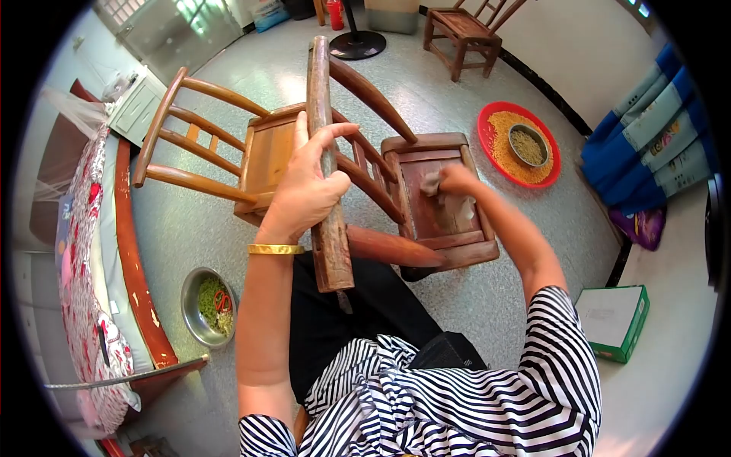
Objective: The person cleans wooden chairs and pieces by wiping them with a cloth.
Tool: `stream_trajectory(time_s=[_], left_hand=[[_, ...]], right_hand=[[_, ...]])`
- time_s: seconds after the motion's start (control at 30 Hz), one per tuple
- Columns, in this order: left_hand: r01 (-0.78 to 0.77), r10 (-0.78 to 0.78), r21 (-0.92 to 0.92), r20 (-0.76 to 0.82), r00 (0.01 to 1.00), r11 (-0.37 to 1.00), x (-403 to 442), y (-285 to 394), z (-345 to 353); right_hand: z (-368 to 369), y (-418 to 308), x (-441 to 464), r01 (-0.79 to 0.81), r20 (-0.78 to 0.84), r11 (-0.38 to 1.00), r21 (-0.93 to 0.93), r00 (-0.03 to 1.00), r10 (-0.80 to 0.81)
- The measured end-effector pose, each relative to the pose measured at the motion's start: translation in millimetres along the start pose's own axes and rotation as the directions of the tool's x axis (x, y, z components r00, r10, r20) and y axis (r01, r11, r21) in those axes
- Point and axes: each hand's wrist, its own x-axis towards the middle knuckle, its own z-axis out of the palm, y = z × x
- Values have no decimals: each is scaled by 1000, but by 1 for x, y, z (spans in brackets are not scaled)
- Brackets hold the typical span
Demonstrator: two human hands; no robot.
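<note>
At centre, the left hand [304, 179] held the rail [320, 84] of the chair [438, 142], fingers half curled; right of centre, the right hand [458, 181] bunched a cloth [431, 183] in closed fingers on the seat [411, 169]; good wiping wanted a steady rail, flatter cloth.

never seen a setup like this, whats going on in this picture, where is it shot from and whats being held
There is no machine here: these are a person's own bare hands. The single picture comes from a camera worn on the head, looking forward and down, so the striped shirt is the wearer's. The left hand grips the top rail of a wooden chair. The right hand holds a pale cloth against its seat. On the floor around them are a second chair, a red tray of yellow bits and a metal bowl of something green.
</note>
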Motion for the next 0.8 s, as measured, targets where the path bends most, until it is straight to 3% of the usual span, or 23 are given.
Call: stream_trajectory(time_s=[0.03, 0.07, 0.1, 0.23, 0.3, 0.37, 0.43, 0.5, 0.6, 0.7, 0.8], left_hand=[[1, -1, -2, 7, 1000, 1000, 0, 2, 0], [7, -7, 8, 5, 1000, 1000, 1, 3, -1], [17, -17, 18, 4, 1000, 1000, 2, 2, -1], [-32, 32, 23, -1, 1000, 999, 1, 2, -1], [-6, 6, 7, 5, 1000, 1000, 0, 6, -1], [29, -29, 17, -6, 1000, 999, -2, 10, -1], [31, -31, 14, -1, 1000, 999, -2, 12, -1], [32, -32, 2, -8, 999, 999, -3, 11, -1], [19, -19, 1, 5, 1000, 1000, -3, 9, -3], [8, -8, -3, 9, 1000, 1000, -4, 8, -3], [25, -23, -129, 17, 1000, 991, -3, 12, 0]], right_hand=[[-10, 13, 7, -36, -69, 997, 75, 997, 41], [-24, 15, 5, -20, -266, 990, 137, 962, 57], [-29, 28, 17, -89, -354, 993, 84, 929, 113], [-54, 45, 45, -179, -434, 971, 156, 871, 230], [-48, 54, 60, -264, -540, 945, 192, 776, 327], [-40, 61, 71, -305, -490, 928, 214, 788, 372], [-15, 78, 86, -265, -310, 960, 86, 909, 279], [5, 86, 86, -258, -354, 965, 56, 898, 260], [5, 79, 64, -292, -363, 939, 184, 867, 341], [6, 83, 44, -240, -313, 951, 197, 903, 293], [14, 89, 17, -144, -281, 982, 124, 944, 174]])
